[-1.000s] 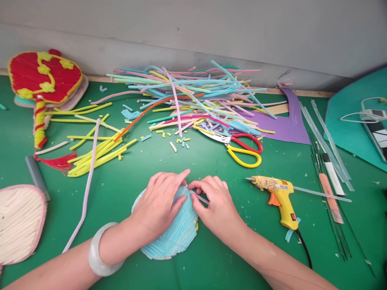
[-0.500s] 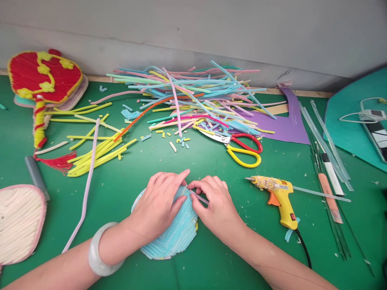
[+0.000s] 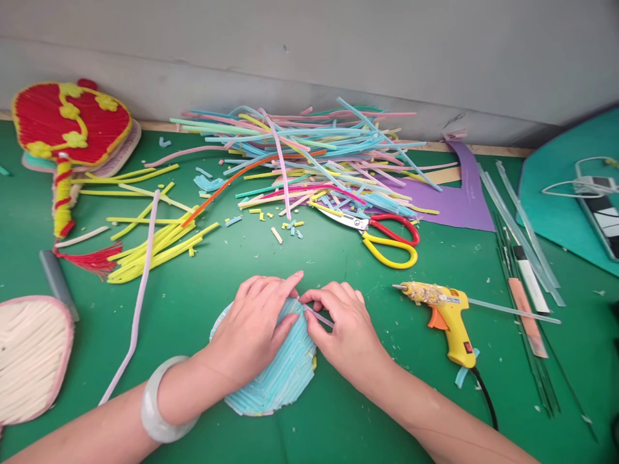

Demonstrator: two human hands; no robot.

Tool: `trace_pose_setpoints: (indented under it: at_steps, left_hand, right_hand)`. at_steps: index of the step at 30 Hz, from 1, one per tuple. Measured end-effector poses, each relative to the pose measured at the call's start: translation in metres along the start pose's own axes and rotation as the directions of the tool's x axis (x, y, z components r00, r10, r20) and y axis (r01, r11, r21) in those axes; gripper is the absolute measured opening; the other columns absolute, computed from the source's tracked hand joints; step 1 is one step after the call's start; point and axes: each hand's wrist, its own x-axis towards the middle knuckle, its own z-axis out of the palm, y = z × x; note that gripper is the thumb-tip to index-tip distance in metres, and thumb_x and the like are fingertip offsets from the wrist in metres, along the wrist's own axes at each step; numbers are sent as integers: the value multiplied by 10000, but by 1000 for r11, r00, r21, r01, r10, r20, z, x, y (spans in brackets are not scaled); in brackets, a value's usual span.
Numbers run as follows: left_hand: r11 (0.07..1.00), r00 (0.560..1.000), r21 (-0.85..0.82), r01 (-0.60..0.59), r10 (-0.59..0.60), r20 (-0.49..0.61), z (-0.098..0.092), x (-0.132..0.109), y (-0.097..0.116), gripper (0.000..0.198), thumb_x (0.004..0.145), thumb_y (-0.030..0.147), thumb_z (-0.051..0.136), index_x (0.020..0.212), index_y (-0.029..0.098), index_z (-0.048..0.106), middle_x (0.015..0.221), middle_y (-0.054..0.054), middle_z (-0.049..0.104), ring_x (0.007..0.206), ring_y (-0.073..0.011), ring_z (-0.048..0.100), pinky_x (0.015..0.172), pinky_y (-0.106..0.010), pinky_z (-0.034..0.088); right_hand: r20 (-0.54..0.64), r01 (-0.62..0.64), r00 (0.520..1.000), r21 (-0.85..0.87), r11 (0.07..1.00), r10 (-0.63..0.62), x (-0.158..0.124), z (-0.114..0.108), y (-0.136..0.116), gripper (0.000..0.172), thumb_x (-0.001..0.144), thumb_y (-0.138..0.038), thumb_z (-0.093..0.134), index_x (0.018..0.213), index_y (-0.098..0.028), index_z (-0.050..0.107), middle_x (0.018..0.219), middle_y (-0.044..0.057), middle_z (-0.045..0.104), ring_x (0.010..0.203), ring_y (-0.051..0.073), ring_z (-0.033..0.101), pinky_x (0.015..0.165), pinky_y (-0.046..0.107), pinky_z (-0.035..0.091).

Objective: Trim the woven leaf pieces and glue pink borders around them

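Observation:
A rounded panel of light-blue pipe cleaners [image 3: 278,380], shaped like a fan face, lies on the green table in front of me. Its lower edge is uneven, with a bit of yellow at the right rim. My left hand [image 3: 256,319] lies over its upper left part and holds it, the fingers reaching to the far edge and the thumb on the surface. At the upper right edge, my right hand [image 3: 341,316] pinches a lilac pipe cleaner [image 3: 319,316] between thumb and forefinger. Most of that strip is hidden under the hand.
A yellow glue gun [image 3: 452,316] lies at right; scissors [image 3: 370,232] lie behind my hands. Farther back is a heap of coloured pipe cleaners [image 3: 309,154]. Yellow strips [image 3: 155,251], a long lilac strip [image 3: 140,303], a red fan [image 3: 72,125] and a cream fan [image 3: 33,357] lie left.

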Motion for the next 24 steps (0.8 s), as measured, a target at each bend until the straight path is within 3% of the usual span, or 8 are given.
trace_pose_setpoints:
  at_steps: [24]
  left_hand:
    - [1000, 1000, 1, 9, -9, 19, -1, -1, -1, 540, 997, 180, 517, 1494, 223, 313, 1197, -62, 643, 1138, -245, 540, 1037, -452, 398]
  right_hand:
    - [9, -12, 1000, -5, 1000, 12, 0, -1, -2, 165, 871, -116, 607, 977, -215, 683, 846, 11, 631, 845, 196, 545, 753, 358, 343]
